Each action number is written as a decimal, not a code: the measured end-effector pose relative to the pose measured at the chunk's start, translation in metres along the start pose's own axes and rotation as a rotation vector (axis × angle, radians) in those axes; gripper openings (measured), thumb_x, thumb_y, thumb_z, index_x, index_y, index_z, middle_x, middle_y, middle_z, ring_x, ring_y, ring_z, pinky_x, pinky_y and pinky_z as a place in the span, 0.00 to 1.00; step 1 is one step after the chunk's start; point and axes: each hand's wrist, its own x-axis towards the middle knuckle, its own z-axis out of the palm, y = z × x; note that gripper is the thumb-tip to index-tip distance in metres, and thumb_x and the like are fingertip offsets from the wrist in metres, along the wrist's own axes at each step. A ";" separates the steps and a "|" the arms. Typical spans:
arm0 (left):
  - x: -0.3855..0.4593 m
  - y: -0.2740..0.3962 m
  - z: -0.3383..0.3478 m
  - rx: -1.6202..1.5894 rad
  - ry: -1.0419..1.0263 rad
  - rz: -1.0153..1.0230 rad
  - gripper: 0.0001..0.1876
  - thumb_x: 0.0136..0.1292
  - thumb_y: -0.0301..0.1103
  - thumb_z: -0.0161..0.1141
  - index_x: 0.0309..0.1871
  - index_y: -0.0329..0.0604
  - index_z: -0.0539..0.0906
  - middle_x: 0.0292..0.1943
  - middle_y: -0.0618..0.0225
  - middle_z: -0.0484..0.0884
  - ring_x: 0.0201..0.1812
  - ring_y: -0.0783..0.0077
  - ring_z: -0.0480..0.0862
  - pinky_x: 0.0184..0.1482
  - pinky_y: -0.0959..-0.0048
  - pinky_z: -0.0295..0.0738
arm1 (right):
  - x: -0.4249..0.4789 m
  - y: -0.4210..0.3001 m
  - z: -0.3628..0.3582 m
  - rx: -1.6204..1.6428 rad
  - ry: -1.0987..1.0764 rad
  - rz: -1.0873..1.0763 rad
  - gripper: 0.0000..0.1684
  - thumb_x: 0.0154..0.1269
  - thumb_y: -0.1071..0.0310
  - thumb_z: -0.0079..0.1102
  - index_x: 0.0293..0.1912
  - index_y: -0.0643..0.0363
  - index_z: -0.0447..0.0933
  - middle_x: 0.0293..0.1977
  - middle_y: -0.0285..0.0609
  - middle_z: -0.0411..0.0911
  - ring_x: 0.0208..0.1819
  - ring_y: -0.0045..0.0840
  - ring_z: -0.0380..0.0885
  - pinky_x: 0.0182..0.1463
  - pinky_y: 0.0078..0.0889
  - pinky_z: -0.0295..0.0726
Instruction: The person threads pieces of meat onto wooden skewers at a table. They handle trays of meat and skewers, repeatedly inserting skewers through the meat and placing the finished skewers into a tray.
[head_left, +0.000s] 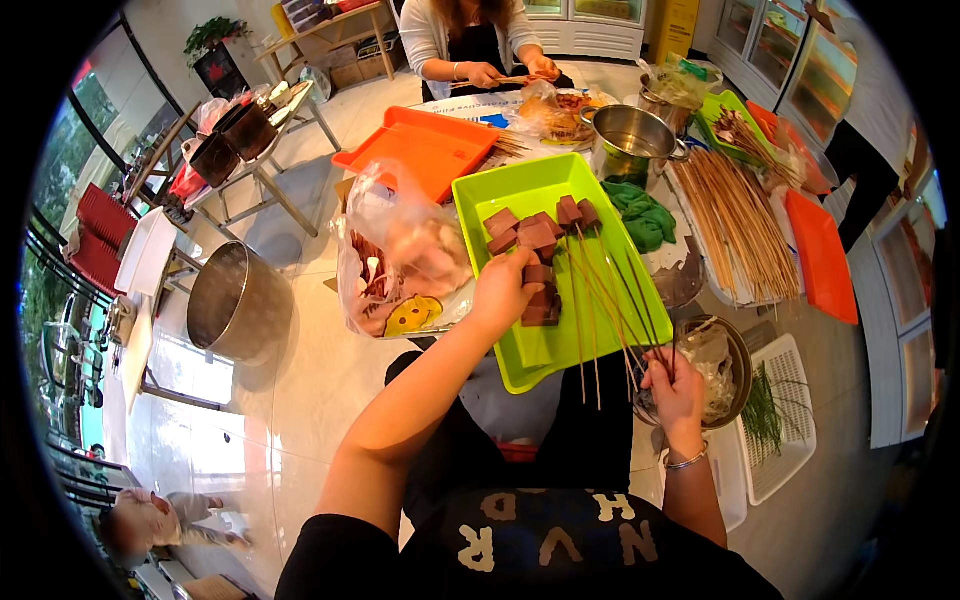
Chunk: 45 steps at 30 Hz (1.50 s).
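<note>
A lime-green plastic tray (517, 184) lies in front of me, tilted over the table's near edge and above my lap. Inside it sit several reddish-brown blocks (536, 234), which look like blood curd. My left hand (504, 294) reaches into the tray, its fingers closed around a block (538, 275) at the near end of the pile. Over the tray's right front corner, my right hand (675, 386) grips several thin bamboo skewers (646, 311). Other skewers (579, 330) lie across the tray, with blocks threaded on some far ends (574, 212).
An orange tray (427, 142) and a clear plastic bag of food (420, 247) lie left. Rightward are a steel pot (634, 135), green cloth (643, 216) and bamboo skewers (739, 225). A bowl of plastic film (709, 367) and white basket (776, 442) sit low. A co-worker (472, 56) handles skewers opposite.
</note>
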 end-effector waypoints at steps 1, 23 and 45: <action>-0.001 0.008 -0.006 -0.054 -0.014 -0.069 0.17 0.43 0.25 0.68 0.38 0.40 0.76 0.30 0.60 0.78 0.35 0.60 0.79 0.38 0.69 0.72 | 0.001 -0.003 0.001 -0.018 -0.025 0.020 0.08 0.64 0.72 0.51 0.41 0.66 0.74 0.21 0.32 0.72 0.20 0.09 0.65 0.23 0.11 0.61; -0.012 -0.006 -0.066 -1.094 -0.472 -0.105 0.14 0.55 0.29 0.63 0.44 0.39 0.74 0.33 0.70 0.80 0.35 0.81 0.78 0.40 0.81 0.71 | -0.003 -0.056 -0.015 -0.218 -0.089 -0.287 0.05 0.57 0.76 0.53 0.34 0.67 0.75 0.20 0.41 0.73 0.21 0.22 0.72 0.26 0.20 0.69; -0.019 0.019 -0.067 -0.744 -0.557 -0.094 0.14 0.54 0.24 0.64 0.44 0.34 0.75 0.37 0.68 0.81 0.39 0.78 0.80 0.42 0.79 0.74 | -0.009 -0.065 0.002 -0.334 -0.077 -0.375 0.05 0.55 0.77 0.54 0.34 0.63 0.76 0.22 0.45 0.74 0.24 0.35 0.75 0.28 0.28 0.71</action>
